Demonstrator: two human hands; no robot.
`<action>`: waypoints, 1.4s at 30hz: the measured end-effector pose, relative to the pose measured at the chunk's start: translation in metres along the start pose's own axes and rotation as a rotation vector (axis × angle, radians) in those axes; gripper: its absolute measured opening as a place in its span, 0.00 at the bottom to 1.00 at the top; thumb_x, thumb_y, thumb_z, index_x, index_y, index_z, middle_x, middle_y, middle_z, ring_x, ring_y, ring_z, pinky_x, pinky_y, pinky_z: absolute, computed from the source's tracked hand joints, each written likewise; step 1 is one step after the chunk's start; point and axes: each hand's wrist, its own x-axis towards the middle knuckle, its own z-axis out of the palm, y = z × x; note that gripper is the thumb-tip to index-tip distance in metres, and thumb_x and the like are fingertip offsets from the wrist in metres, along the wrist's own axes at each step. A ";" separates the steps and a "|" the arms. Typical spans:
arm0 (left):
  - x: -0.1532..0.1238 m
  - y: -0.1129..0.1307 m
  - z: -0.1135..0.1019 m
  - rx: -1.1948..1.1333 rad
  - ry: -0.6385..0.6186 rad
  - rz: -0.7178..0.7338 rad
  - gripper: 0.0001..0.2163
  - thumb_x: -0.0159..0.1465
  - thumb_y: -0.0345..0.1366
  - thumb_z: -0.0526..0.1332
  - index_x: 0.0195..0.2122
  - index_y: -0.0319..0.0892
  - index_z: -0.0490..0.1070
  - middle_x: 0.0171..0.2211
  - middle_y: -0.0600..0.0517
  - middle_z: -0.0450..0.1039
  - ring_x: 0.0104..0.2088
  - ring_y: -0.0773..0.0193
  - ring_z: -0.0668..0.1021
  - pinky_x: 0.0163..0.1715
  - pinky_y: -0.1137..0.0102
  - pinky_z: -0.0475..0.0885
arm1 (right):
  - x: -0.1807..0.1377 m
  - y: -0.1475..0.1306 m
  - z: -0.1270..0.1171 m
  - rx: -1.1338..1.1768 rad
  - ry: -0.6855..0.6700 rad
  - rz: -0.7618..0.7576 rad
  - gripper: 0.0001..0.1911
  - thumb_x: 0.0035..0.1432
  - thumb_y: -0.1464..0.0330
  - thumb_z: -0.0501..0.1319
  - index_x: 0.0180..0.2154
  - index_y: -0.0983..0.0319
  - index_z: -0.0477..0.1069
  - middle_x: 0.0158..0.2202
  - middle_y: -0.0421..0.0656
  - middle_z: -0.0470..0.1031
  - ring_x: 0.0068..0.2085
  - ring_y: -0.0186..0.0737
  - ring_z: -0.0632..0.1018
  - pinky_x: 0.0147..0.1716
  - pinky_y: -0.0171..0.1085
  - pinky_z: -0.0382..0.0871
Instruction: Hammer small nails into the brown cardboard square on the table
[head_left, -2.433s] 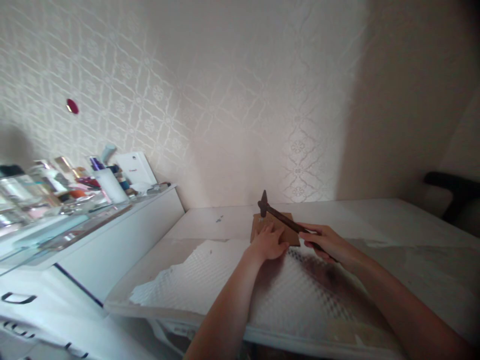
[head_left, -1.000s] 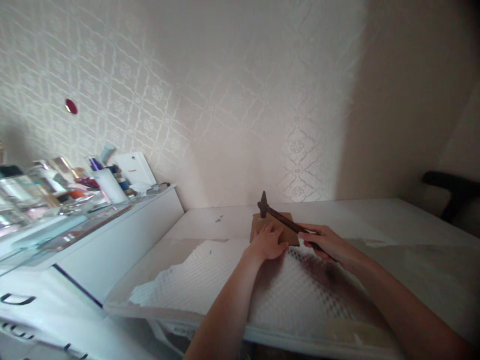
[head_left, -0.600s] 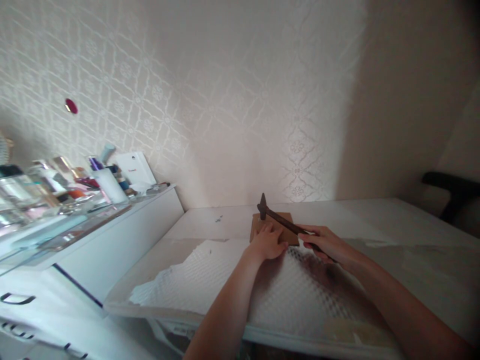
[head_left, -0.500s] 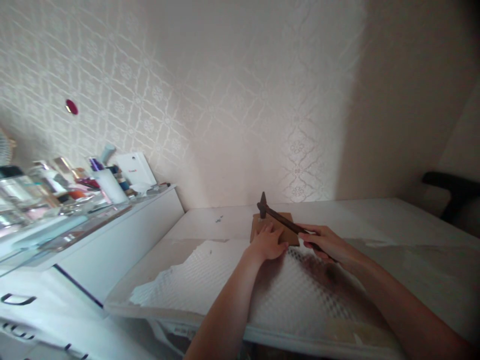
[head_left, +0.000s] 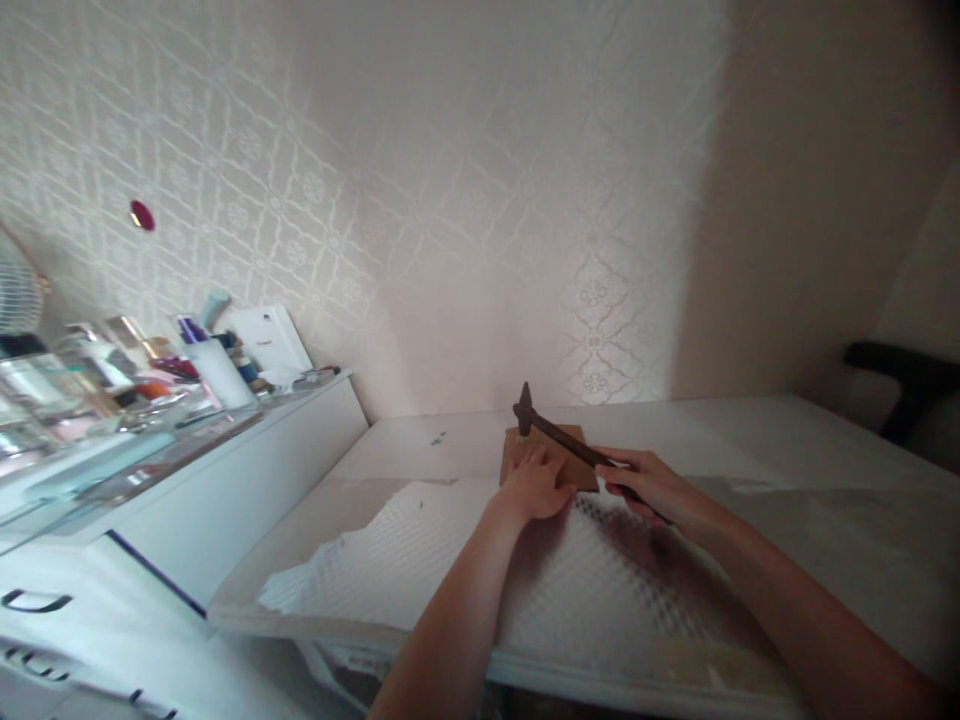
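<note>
The left hand [head_left: 536,490] lies flat with its fingers spread, on top of the brown cardboard [head_left: 583,477]. Just to its right, the right hand [head_left: 641,485] has its fingers curled around the handle of a hammer [head_left: 562,437]. The hammer's head is just past the left hand's fingertips; I cannot tell if it touches the cardboard. The head has come up a tiny bit, but the cardboard has not slid, so the left hand seems to keep it steady.

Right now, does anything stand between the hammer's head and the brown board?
Nothing visible stands between the hammer's head and the brown board; anything tiny beneath is unclear. The left hand rests on the board.
</note>
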 end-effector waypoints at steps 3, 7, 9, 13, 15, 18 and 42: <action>0.000 0.000 0.000 -0.003 0.005 0.003 0.28 0.59 0.51 0.45 0.58 0.43 0.48 0.60 0.43 0.43 0.58 0.48 0.48 0.52 0.49 0.48 | 0.002 0.001 0.003 0.026 0.018 -0.010 0.29 0.49 0.63 0.55 0.54 0.62 0.58 0.17 0.33 0.60 0.10 0.23 0.54 0.07 0.26 0.44; 0.000 -0.001 0.001 -0.021 0.025 0.038 0.27 0.59 0.50 0.46 0.58 0.46 0.48 0.59 0.46 0.44 0.58 0.48 0.49 0.52 0.50 0.50 | 0.002 0.004 0.007 0.053 -0.030 0.012 0.29 0.49 0.63 0.55 0.54 0.59 0.58 0.18 0.33 0.60 0.11 0.22 0.53 0.07 0.26 0.44; 0.000 -0.001 0.001 -0.026 0.037 0.050 0.26 0.59 0.49 0.46 0.58 0.48 0.48 0.59 0.48 0.45 0.58 0.48 0.49 0.51 0.50 0.51 | 0.003 0.006 0.008 0.072 -0.063 0.011 0.28 0.50 0.63 0.55 0.54 0.58 0.57 0.18 0.32 0.60 0.11 0.21 0.53 0.07 0.26 0.42; -0.001 -0.001 0.001 -0.015 0.041 0.043 0.27 0.59 0.49 0.46 0.58 0.47 0.48 0.59 0.47 0.46 0.58 0.47 0.50 0.51 0.49 0.51 | 0.004 0.009 0.008 0.100 -0.077 -0.036 0.27 0.51 0.63 0.55 0.54 0.57 0.58 0.18 0.32 0.58 0.10 0.21 0.54 0.07 0.26 0.43; -0.001 -0.001 0.000 -0.012 0.042 0.044 0.27 0.59 0.50 0.46 0.58 0.46 0.48 0.59 0.46 0.45 0.58 0.47 0.50 0.51 0.49 0.50 | 0.005 0.010 0.008 0.096 -0.072 -0.035 0.27 0.51 0.62 0.55 0.54 0.58 0.58 0.18 0.32 0.58 0.10 0.21 0.54 0.06 0.26 0.43; -0.001 0.000 0.000 -0.015 0.035 0.037 0.27 0.59 0.50 0.46 0.58 0.46 0.47 0.59 0.46 0.44 0.58 0.48 0.49 0.51 0.49 0.49 | 0.005 0.010 0.008 0.105 -0.069 -0.042 0.27 0.50 0.63 0.55 0.54 0.58 0.59 0.19 0.32 0.58 0.10 0.21 0.54 0.06 0.26 0.42; 0.000 0.000 0.000 -0.011 0.064 0.065 0.24 0.59 0.47 0.48 0.56 0.48 0.51 0.58 0.48 0.48 0.57 0.48 0.52 0.52 0.52 0.50 | 0.004 0.011 0.009 0.118 -0.109 -0.059 0.26 0.51 0.62 0.55 0.53 0.57 0.59 0.21 0.33 0.58 0.11 0.20 0.53 0.07 0.25 0.42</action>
